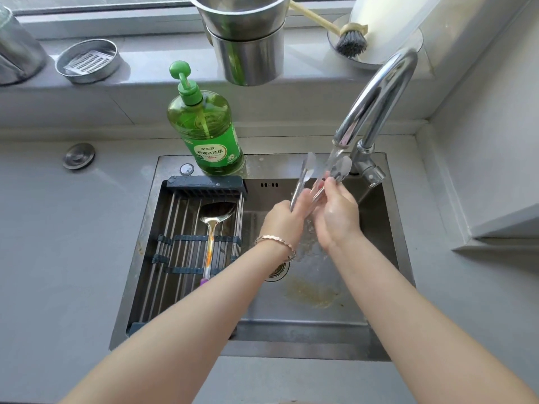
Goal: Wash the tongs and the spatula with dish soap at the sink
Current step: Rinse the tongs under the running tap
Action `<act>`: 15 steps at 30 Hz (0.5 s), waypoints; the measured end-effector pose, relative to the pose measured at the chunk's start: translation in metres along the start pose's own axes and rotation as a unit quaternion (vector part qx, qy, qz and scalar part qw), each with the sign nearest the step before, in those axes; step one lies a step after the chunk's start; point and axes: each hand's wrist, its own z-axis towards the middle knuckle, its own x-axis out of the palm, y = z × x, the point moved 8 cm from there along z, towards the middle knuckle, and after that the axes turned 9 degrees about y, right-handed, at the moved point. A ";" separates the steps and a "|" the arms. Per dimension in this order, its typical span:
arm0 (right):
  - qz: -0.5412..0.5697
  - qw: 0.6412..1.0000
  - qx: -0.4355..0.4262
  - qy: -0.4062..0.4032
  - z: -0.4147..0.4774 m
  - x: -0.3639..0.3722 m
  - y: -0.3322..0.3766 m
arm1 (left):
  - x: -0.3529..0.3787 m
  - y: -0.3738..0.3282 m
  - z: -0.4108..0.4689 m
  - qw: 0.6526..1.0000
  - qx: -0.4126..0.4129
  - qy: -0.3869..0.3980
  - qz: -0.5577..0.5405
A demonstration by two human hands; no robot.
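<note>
From the head camera, the left hand (287,218) has its grip closed around the tongs (309,176), holding them up under the tap (376,103), where water runs. The right hand (337,217) pinches one arm of the tongs with its fingertips. The spatula (214,225) lies on the rack (186,246) over the sink's (376,228) left half. A soap bottle (204,123) stands on the back rim beside the tap.
</note>
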 end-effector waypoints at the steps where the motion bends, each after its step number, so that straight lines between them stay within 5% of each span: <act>1: -0.003 1.000 0.001 -0.006 0.001 -0.005 0.004 | 0.007 -0.005 0.001 0.999 0.021 0.028 0.011; 9: -0.043 0.996 0.036 -0.065 0.001 -0.026 -0.006 | 0.032 -0.001 -0.005 0.988 0.074 0.126 0.046; 15: 0.059 0.995 0.081 -0.027 0.002 -0.016 -0.021 | 0.003 0.023 -0.014 0.996 0.041 0.022 -0.080</act>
